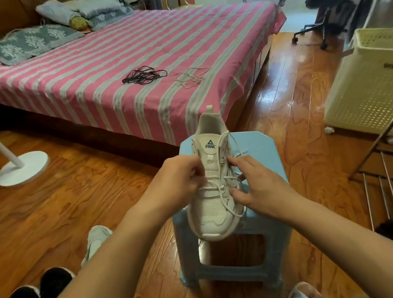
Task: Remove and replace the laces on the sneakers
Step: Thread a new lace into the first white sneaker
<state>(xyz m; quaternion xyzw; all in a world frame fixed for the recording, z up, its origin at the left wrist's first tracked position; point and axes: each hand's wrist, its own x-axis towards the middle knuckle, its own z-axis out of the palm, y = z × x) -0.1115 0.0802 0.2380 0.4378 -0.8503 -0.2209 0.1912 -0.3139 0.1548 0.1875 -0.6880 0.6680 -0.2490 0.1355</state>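
A white mesh-and-leather sneaker [216,183] sits toe toward the person on a pale blue plastic stool [230,244], raised to working height. The left hand [177,179] has its fingers curled at the sneaker's eyelet row, apparently pinching the white lace [224,195]. The right hand [257,181] rests spread-fingered against the sneaker's other side, steadying it. A black lace bundle [143,75] and a loose pale lace [191,77] wait on the pink striped bed [80,71], probably as replacements.

Blue stool [260,145] bearing white sneaker [216,206], bed [80,71] with black laces [143,75], perhaps white laces [191,77]
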